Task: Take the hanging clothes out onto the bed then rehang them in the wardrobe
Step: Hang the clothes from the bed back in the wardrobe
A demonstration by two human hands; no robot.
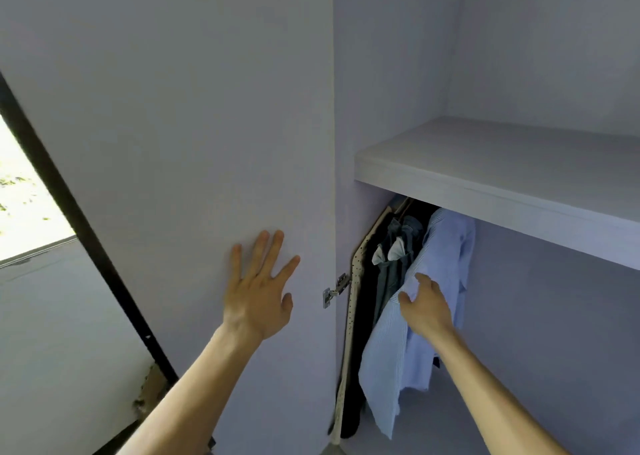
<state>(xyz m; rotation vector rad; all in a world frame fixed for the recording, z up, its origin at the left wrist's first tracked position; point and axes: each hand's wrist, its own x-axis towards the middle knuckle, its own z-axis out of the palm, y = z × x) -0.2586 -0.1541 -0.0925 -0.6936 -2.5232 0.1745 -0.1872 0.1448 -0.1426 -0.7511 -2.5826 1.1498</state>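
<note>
Your left grip (258,302) lies flat, released, on the wardrobe door (173,125). Further right, dark clothes (391,264) and the blue shirt (446,246) hang under the shelf (485,163). Your right grip (426,307) grasps the shirt. This looks like the taking-out step: next, unhook its hidden hanger.

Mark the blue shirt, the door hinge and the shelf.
blue shirt (382,357): head view, lower front panel.
hinge (335,291): head view, its metal arm.
shelf (502,149): head view, bare top surface.
</note>
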